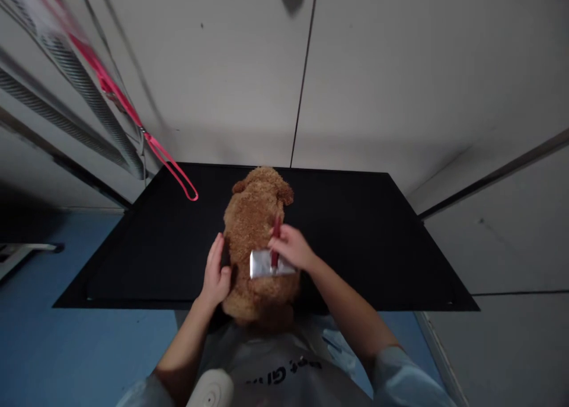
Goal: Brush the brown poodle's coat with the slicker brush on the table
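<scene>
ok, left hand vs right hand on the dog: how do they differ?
The left hand holds no tool and lies flat against the side of the brown curly dog; the right hand grips a slicker brush by its red handle. The left hand sits at the dog's flank, fingers extended; the right hand is over its back, fingers curled. Both touch the dog on the black table.

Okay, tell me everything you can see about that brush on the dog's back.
The brush has a flat, silvery rectangular head, metal by its look, and a slim red handle pointing away from the person. It lies head down on the curly brown dog, over the rear of its back. The right hand grips the handle. The left hand rests on the dog's flank, apart from the brush. Its bristles are hidden.
</scene>
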Available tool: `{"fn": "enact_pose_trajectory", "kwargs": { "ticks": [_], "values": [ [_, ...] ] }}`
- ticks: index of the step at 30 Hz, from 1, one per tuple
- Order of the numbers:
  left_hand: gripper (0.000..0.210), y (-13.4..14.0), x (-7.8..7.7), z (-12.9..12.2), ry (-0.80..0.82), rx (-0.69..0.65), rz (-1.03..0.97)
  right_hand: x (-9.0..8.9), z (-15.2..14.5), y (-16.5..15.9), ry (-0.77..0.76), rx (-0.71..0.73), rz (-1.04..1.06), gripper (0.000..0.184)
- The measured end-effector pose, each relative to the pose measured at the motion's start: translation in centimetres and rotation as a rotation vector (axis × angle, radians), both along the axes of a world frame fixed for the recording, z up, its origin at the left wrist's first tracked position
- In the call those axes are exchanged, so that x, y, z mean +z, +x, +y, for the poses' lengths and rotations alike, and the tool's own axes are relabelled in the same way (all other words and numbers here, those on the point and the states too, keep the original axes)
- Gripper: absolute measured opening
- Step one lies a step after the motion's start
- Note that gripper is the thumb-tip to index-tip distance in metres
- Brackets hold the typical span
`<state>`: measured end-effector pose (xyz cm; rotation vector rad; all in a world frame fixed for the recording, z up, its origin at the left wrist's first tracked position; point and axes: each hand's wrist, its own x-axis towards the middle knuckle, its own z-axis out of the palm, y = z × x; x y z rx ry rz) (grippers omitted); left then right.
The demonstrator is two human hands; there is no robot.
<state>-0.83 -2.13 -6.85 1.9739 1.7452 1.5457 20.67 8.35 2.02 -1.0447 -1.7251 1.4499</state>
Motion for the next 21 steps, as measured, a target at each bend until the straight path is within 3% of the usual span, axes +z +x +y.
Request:
{"fn": "enact_pose_trajectory", "kwargs": {
  "ticks": [2,3,6,7,11,15,17,19,21],
  "values": [
    [0.060,-0.4,1.4,1.7,0.026,0.030,-0.017,0.2,1.5,-0.7,0.012,-0.186,0.082,0.021],
    [0.059,-0.6,2.2,2.7,0.038,0.034,-0.029,0.3,2.1,-1.0,0.002,-0.174,0.106,0.022],
    [0.058,-1.4,4.2,6.3,0.092,0.035,-0.089,-0.1,3.7,-2.1,-0.143,0.116,0.123,0.026],
    [0.056,-1.6,4.7,7.6,0.104,0.041,-0.112,-0.3,4.4,-2.5,-0.193,0.119,0.136,0.026],
    [0.047,-2.0,6.1,12.6,0.040,0.092,-0.183,-1.2,7.8,-3.7,-0.162,-0.247,0.243,0.023],
    [0.051,-1.7,5.4,15.5,-0.128,0.091,-0.196,-2.1,10.5,-4.4,-0.182,-0.102,0.244,0.028],
    [0.057,-1.4,4.4,15.6,-0.265,0.057,-0.143,-2.4,12.0,-4.6,-0.175,-0.169,0.224,0.025],
    [0.074,-1.1,3.3,14.8,-0.423,0.006,-0.061,-2.7,13.6,-4.7,-0.139,-0.331,0.233,0.024],
    [0.089,-0.7,2.3,13.3,-0.531,-0.025,-0.017,-3.1,14.8,-5.0,-0.111,-0.349,0.245,0.025]
  ]
}}
